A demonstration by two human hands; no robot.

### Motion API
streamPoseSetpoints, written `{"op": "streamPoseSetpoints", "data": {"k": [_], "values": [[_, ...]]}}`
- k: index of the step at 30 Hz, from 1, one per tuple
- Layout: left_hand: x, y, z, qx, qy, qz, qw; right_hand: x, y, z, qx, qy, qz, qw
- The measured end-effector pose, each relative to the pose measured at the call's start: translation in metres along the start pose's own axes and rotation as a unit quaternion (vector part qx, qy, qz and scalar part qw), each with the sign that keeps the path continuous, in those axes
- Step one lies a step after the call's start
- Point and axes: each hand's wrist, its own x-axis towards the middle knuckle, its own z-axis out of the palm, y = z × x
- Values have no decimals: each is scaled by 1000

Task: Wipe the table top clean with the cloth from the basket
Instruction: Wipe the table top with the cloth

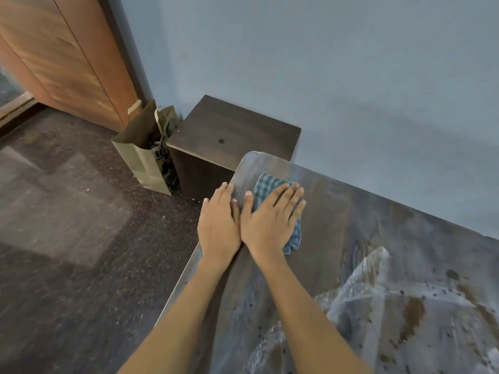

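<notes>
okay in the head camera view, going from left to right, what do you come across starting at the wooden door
Wooden door → paper bag → small dark cabinet → left hand on the table edge → right hand pressing flat on the checked cloth → brown stains on the table top.

A single head-worn camera looks forward and steeply down from above the person's own arms, which reach into the frame from the bottom edge. It sits close over the near corner of the surface (351, 238), which fills the lower right, while the floor (67, 211) spreads across the lower left. The wide lens bends straight edges and takes in the blue wall (324, 63) ahead and a wooden door (62, 55) at the upper left
</notes>
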Motion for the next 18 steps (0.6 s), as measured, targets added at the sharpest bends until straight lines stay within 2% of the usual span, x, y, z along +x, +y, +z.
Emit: {"op": "streamPoseSetpoints", "data": {"k": [3, 6, 9, 12, 14, 18], "values": [[1, -1, 0, -59, 32, -33, 997, 28, -11, 7, -25, 9, -46, 999], [-2, 2, -3, -84, 56, -35, 994, 61, -27, 7, -46, -24, -138, 989], [-1, 5, -5, -108, 72, -56, 990, 76, -30, 5, -58, -59, -249, 965], [-3, 4, -4, -117, 71, -61, 989, 58, -3, 1, -51, -76, -341, 936], [-3, 1, -3, -121, 69, -62, 988, 47, 20, -2, -39, -62, -320, 944], [-2, 0, -1, -115, 73, -67, 988, 68, 18, -4, -65, -25, -155, 985]]}}
